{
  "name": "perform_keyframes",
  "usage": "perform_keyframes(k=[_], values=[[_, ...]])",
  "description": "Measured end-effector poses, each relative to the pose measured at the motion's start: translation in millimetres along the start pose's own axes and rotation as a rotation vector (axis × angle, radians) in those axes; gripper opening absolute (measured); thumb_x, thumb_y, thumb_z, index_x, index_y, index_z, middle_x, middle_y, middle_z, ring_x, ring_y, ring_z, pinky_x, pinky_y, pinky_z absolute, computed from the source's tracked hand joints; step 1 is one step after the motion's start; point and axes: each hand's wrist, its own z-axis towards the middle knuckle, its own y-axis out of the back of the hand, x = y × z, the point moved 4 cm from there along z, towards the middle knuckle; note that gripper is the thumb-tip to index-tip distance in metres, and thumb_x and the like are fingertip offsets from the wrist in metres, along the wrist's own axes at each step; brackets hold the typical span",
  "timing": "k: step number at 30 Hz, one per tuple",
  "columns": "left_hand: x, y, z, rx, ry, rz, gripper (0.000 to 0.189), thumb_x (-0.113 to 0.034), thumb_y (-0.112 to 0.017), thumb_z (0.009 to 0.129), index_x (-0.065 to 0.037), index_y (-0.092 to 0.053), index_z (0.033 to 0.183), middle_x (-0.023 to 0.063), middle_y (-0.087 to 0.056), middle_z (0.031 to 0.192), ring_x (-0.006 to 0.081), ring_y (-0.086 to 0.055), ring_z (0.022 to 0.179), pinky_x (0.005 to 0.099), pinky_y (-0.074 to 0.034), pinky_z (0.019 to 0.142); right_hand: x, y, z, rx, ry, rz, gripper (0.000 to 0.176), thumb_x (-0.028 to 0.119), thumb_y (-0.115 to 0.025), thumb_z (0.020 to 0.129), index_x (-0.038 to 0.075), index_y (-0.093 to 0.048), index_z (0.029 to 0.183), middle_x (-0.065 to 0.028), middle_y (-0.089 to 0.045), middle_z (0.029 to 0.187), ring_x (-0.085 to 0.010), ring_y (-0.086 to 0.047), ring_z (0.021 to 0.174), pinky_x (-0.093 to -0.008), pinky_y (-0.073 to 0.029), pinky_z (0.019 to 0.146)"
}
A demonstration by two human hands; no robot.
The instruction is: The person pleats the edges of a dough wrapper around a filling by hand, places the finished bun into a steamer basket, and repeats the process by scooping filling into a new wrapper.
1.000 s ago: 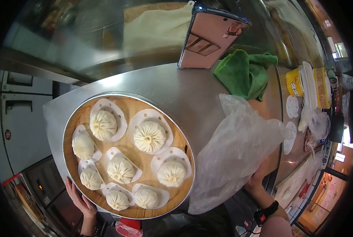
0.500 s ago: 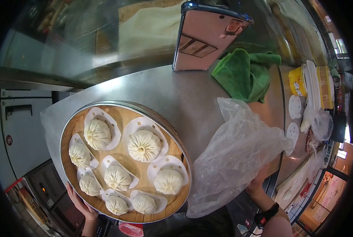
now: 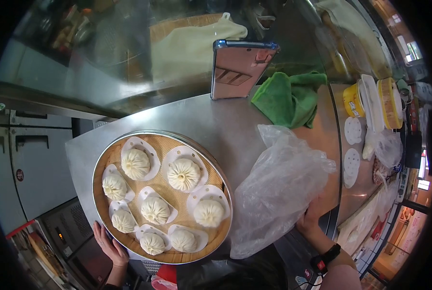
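Note:
A round bamboo steamer (image 3: 110, 153) with a metal rim holds several pleated buns (image 3: 155, 210), each on a piece of white perforated paper. My left hand (image 3: 110, 245) is at the steamer's lower left edge, fingers stretched out and a little apart against its outer side. A crumpled clear plastic bag (image 3: 274, 193) lies right of the steamer. My right hand (image 3: 309, 217), with a black band on its wrist, is at the bag's lower right edge by the counter's front. Its fingers are mostly hidden, so its grip cannot be made out.
Behind the bag, a green cloth (image 3: 291, 99) lies beside an upright phone (image 3: 238, 72) on the metal counter (image 3: 187, 108). Perforated paper sheets (image 3: 351, 162) and a yellow tub (image 3: 352, 100) are at the right. White cabinets (image 3: 42, 159) stand at the left.
The whole view has shifted, so the steamer appears farther right and the phone lower and smaller. Both hands keep roughly the same places beside the steamer and the bag.

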Motion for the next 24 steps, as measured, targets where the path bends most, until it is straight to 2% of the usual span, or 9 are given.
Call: perform_keyframes(k=[2, 7, 9, 12, 16, 24], values=[[0, 1, 0, -0.009, 0.020, -0.005, 0.050, -0.034, -0.033, 0.096, -0.002, -0.037, 0.133, 0.0228, -0.029, 0.144, 0.0405, -0.028, 0.133, 0.0480, -0.020, 0.109, -4, -1, -4, 0.001, -0.012, -0.005, 0.048, 0.002, -0.052, 0.071, -0.007, -0.048, 0.117, -0.0279, -0.047, 0.120, -0.0462, -0.043, 0.111, -0.0491, -0.033, 0.096], [-5, 3, 3, 0.009, -0.003, 0.028, 0.046, -0.026, -0.035, 0.095, 0.000, -0.036, 0.133, 0.0229, -0.030, 0.143, 0.0409, -0.027, 0.133, 0.0485, -0.019, 0.109, -9, -3, -13, -0.004, -0.018, -0.068, 0.054, 0.000, -0.050, 0.066, -0.007, -0.046, 0.120, -0.0287, -0.045, 0.122, -0.0469, -0.041, 0.112, -0.0487, -0.032, 0.097], [-4, 2, 3, 0.007, 0.001, 0.020, 0.047, -0.028, -0.035, 0.095, 0.000, -0.037, 0.133, 0.0232, -0.030, 0.143, 0.0419, -0.027, 0.133, 0.0496, -0.019, 0.108, -6, -3, -10, -0.015, 0.001, -0.083, 0.054, 0.000, -0.049, 0.066, -0.008, -0.046, 0.119, -0.0287, -0.045, 0.120, -0.0471, -0.042, 0.111, -0.0489, -0.033, 0.095], [-1, 1, 2, 0.004, 0.006, 0.024, 0.048, -0.028, -0.035, 0.094, 0.001, -0.038, 0.133, 0.0243, -0.030, 0.142, 0.0428, -0.027, 0.132, 0.0505, -0.020, 0.107, -12, -6, -11, 0.013, -0.065, 0.029, 0.051, 0.000, -0.049, 0.066, -0.008, -0.047, 0.117, -0.0294, -0.046, 0.118, -0.0472, -0.042, 0.110, -0.0501, -0.034, 0.094], [-2, 3, 3, 0.014, 0.016, 0.002, 0.048, -0.025, -0.038, 0.091, 0.002, -0.038, 0.131, 0.0249, -0.031, 0.141, 0.0433, -0.028, 0.131, 0.0513, -0.020, 0.107, -13, -9, -14, -0.003, 0.008, -0.016, 0.047, 0.002, -0.049, 0.068, -0.008, -0.048, 0.114, -0.0297, -0.046, 0.116, -0.0473, -0.042, 0.108, -0.0506, -0.033, 0.094], [0, 11, 2, -0.016, -0.006, 0.007, 0.049, -0.019, -0.047, 0.081, 0.003, -0.044, 0.125, 0.0254, -0.035, 0.138, 0.0411, -0.031, 0.130, 0.0525, -0.020, 0.107, 3, 3, -10, -0.033, 0.032, -0.061, 0.052, 0.002, -0.049, 0.070, -0.008, -0.044, 0.121, -0.0301, -0.042, 0.126, -0.0470, -0.038, 0.118, -0.0502, -0.028, 0.101]])
